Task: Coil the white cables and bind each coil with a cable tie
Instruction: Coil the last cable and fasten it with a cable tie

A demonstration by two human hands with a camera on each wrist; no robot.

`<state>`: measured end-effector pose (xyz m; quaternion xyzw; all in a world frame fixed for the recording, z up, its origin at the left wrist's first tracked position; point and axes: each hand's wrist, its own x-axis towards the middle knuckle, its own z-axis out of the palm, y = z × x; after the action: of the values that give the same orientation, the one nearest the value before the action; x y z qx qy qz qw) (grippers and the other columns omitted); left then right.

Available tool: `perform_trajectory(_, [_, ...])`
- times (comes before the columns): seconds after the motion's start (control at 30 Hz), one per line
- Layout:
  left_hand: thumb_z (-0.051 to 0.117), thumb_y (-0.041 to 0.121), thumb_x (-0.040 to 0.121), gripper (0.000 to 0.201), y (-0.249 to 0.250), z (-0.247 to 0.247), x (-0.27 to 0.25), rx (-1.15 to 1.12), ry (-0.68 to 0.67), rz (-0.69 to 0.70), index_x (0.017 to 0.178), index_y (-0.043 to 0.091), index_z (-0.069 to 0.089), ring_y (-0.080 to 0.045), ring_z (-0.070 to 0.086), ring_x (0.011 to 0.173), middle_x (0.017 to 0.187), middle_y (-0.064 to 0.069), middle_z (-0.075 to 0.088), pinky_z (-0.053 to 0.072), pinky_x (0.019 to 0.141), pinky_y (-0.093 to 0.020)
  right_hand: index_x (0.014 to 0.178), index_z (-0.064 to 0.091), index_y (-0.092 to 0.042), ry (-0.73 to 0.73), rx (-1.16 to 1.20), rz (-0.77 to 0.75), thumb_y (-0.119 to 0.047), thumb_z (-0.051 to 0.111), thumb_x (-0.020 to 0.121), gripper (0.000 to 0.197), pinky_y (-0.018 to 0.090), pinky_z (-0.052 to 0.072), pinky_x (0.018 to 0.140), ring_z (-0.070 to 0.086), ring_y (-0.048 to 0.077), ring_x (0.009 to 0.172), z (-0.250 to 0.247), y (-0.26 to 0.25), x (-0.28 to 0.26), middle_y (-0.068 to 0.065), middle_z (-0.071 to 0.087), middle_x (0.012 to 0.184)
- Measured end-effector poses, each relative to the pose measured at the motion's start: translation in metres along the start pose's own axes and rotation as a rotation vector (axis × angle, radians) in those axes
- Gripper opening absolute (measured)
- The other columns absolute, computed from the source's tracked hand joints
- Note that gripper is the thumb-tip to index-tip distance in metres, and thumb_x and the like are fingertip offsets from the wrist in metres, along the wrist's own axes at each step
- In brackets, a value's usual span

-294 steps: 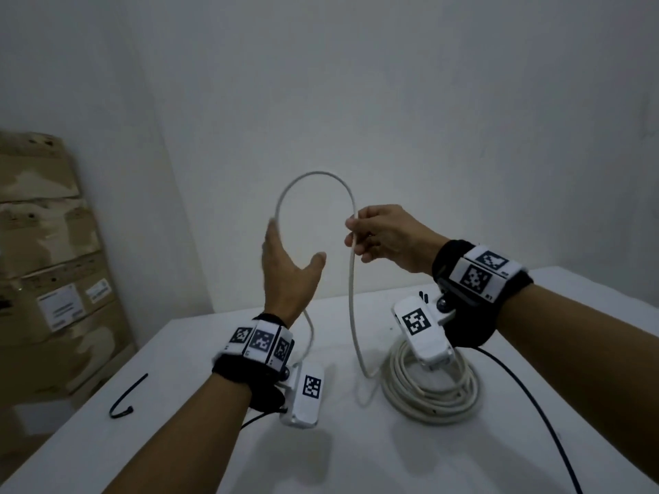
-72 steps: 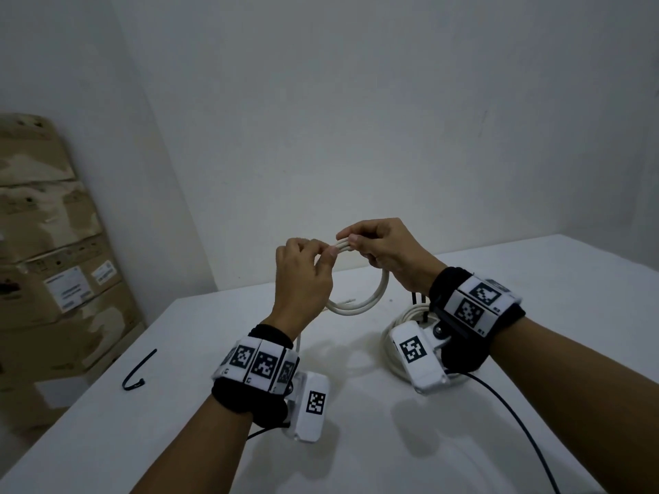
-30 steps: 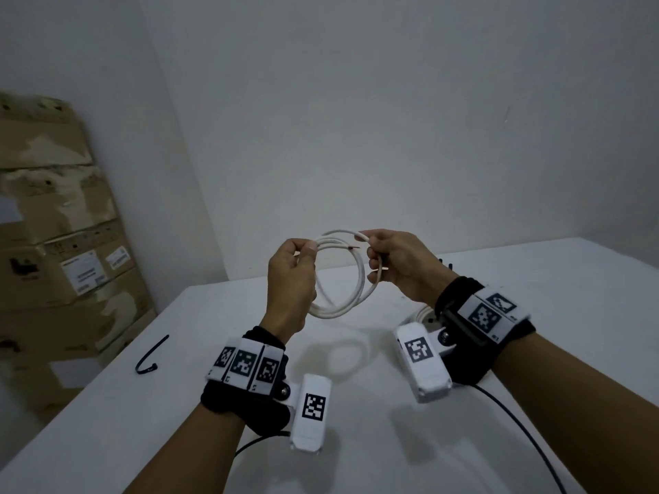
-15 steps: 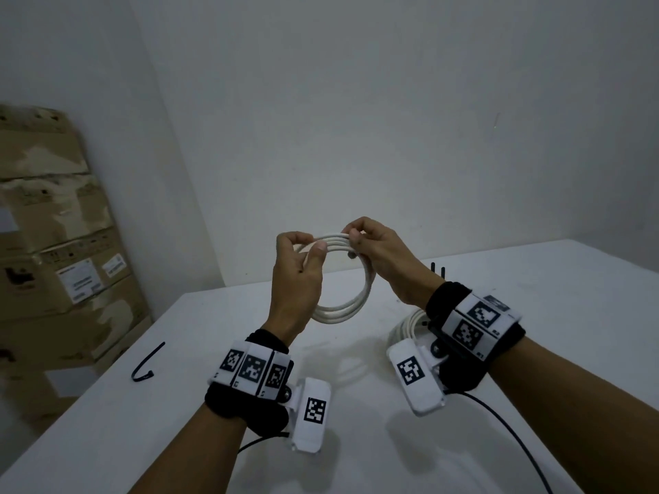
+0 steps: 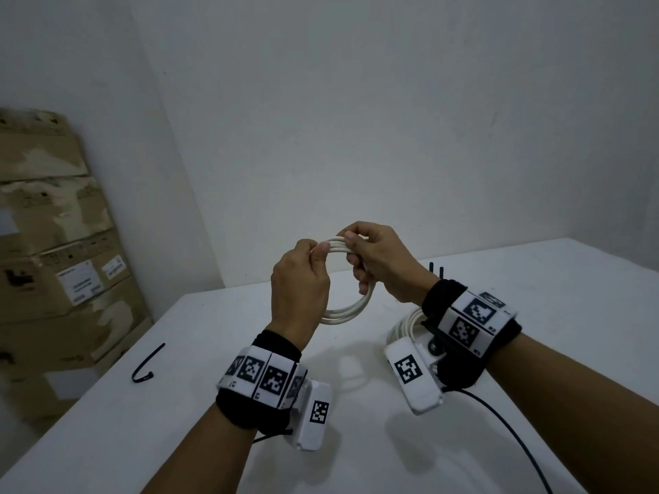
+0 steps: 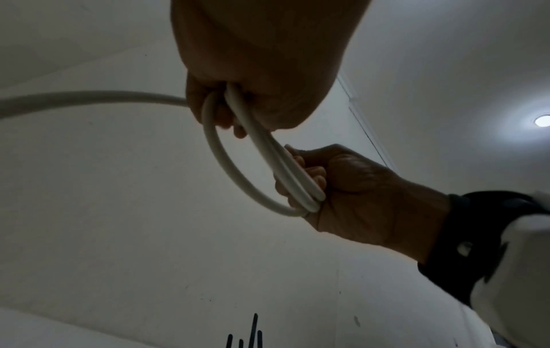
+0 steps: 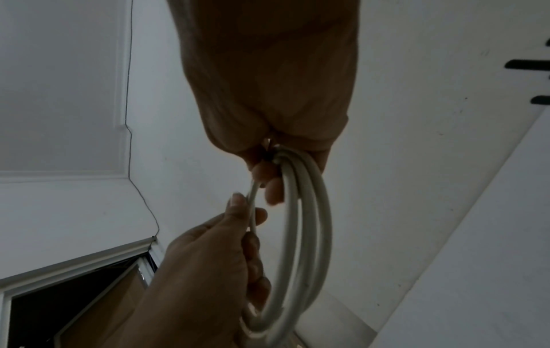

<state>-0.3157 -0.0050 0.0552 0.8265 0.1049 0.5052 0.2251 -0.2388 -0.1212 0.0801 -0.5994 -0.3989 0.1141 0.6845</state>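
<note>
I hold a small white cable coil (image 5: 351, 309) of about three loops upright above the white table (image 5: 199, 404). My left hand (image 5: 314, 254) pinches the top strands, thumb toward me. My right hand (image 5: 356, 251) grips the same top part just to the right, fingers curled through the loop. From below, the left wrist view shows the coil (image 6: 235, 174) running from my left hand (image 6: 226, 117) into my right hand's fist (image 6: 357, 200). The right wrist view shows the coil (image 7: 309, 235) with left fingertips (image 7: 238, 200) on one strand. A second white coil (image 5: 406, 324) lies on the table, half hidden by my right wrist.
One bent black cable tie (image 5: 147, 365) lies on the table at the left. More black cable ties (image 5: 435, 270) show behind my right wrist near the wall. Stacked cardboard boxes (image 5: 53, 265) stand left of the table. A black cord (image 5: 513, 433) trails from my right wrist.
The long loose cable has been wound into a small coil. Over the last second the coil turned from tilted to hanging upright, and both hands closed in on its top strands.
</note>
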Motion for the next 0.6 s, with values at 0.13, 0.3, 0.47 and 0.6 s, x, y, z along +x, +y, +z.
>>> perform_trajectory(0.13, [0.057, 0.034, 0.094, 0.032, -0.002, -0.001, 0.002, 0.253, 0.074, 0.121, 0.089, 0.005, 0.070, -0.021, 0.038, 0.083, 0.085, -0.006, 0.041, 0.034, 0.067, -0.033, 0.093, 0.061, -0.004, 0.064, -0.019, 0.026, -0.015, 0.042, 0.100, 0.022, 0.021, 0.036, 0.036, 0.035, 0.011, 0.038, -0.003, 0.003, 0.000, 0.004, 0.042, 0.059])
perform_trajectory(0.3, [0.046, 0.039, 0.099, 0.034, 0.000, -0.002, 0.006, -0.225, -0.209, -0.168, 0.097, 0.006, 0.053, -0.022, 0.058, 0.057, 0.074, -0.010, 0.056, 0.044, 0.051, -0.026, 0.090, 0.061, -0.008, 0.052, 0.027, 0.001, -0.020, 0.047, 0.099, 0.020, 0.021, 0.038, 0.038, 0.040, 0.012, 0.040, -0.003, 0.004, 0.000, 0.004, 0.047, 0.059])
perform_trajectory(0.47, [0.051, 0.041, 0.096, 0.031, 0.000, -0.001, 0.009, -0.382, -0.040, -0.309, 0.097, 0.010, 0.054, -0.024, 0.051, 0.052, 0.069, -0.010, 0.052, 0.045, 0.038, -0.029, 0.111, 0.059, -0.007, 0.013, 0.061, -0.065, -0.022, 0.049, 0.098, 0.022, 0.026, 0.048, 0.043, 0.054, 0.017, 0.044, 0.001, 0.013, -0.005, 0.008, 0.054, 0.065])
perform_trajectory(0.6, [0.058, 0.044, 0.092, 0.031, -0.002, 0.002, 0.010, -0.460, 0.019, -0.349, 0.090, 0.013, 0.058, -0.025, 0.049, 0.052, 0.066, -0.007, 0.052, 0.044, 0.040, -0.031, 0.112, 0.058, -0.011, 0.057, 0.055, -0.048, -0.024, 0.045, 0.100, 0.022, 0.029, 0.051, 0.048, 0.059, 0.023, 0.048, 0.009, 0.022, -0.007, 0.008, 0.056, 0.063])
